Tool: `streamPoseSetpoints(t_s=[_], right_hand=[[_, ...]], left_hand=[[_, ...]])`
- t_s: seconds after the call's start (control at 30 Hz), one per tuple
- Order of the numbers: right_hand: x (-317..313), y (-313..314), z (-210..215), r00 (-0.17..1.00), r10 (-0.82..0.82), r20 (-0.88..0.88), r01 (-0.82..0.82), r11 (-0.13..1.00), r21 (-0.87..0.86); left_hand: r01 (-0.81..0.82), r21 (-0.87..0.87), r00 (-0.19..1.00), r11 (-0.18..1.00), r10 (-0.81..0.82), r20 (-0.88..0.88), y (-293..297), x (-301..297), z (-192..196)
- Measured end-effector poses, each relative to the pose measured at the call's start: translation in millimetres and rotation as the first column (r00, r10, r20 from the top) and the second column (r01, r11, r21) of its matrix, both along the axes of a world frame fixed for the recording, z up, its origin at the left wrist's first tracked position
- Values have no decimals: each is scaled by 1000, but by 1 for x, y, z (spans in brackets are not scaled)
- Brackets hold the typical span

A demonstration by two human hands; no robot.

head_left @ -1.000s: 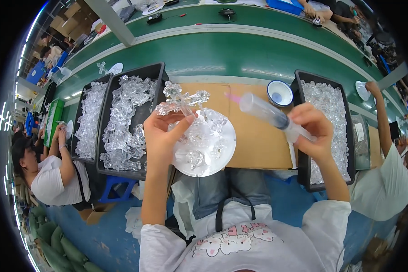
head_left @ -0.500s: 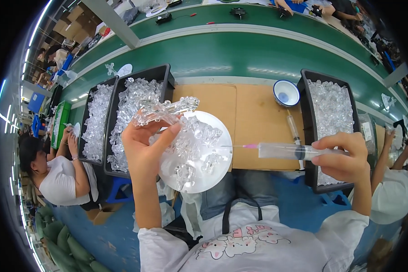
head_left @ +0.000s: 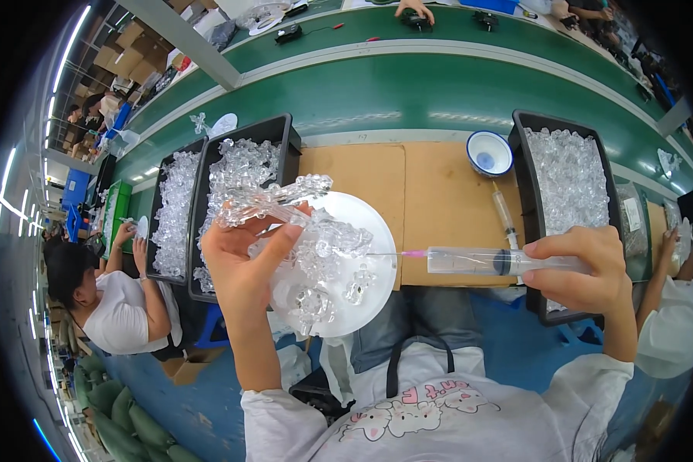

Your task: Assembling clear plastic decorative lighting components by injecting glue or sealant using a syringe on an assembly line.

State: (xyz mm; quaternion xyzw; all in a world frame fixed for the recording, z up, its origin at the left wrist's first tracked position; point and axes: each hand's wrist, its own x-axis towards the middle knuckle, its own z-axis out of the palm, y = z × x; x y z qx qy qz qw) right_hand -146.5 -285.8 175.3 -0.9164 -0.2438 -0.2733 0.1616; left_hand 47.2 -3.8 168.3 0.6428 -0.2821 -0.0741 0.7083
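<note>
My left hand (head_left: 242, 258) is closed on a clear plastic piece (head_left: 277, 200) with a knobbly, branching shape. Below and beside it, more clear pieces (head_left: 316, 304) lie over a white round plate (head_left: 373, 219); whether my fingers also support the plate is hidden. My right hand (head_left: 581, 269) grips a large syringe (head_left: 466, 261) by its rear end, thumb and fingers around the plunger side. The syringe lies level, its pink needle hub pointing left. Its thin needle reaches over the plate to the edge of the clear pieces; contact is too fine to make out.
Black bins full of clear pieces stand left (head_left: 292, 146) and right (head_left: 520, 154) of a cardboard sheet (head_left: 439, 200). A blue-rimmed white bowl (head_left: 489, 152) and a second syringe (head_left: 503, 215) rest near the right bin. Co-workers sit at both sides; a green bench (head_left: 408, 100) runs behind.
The syringe has shifted slightly left, bringing its needle closer to the clear pieces. My left hand keeps its hold. The whole view has tilted a little, and a co-worker's hand appears at the top.
</note>
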Motion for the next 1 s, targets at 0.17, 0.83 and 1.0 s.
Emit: streamPoseSetpoints(t_s=[0.17,0.83,1.0], right_hand=[[-3,1,0,1000,-10,-1,10,1000,-2],[-13,25,21,995,-72,-74,69,997,-42],[-20,29,26,995,-86,-59,78,989,-125]], left_hand=[[-14,-8,1000,1000,14,-11,-2,0,0],[-28,-4,998,1000,28,-64,5,1,-10],[2,-34,997,999,-5,-72,5,3,-13]])
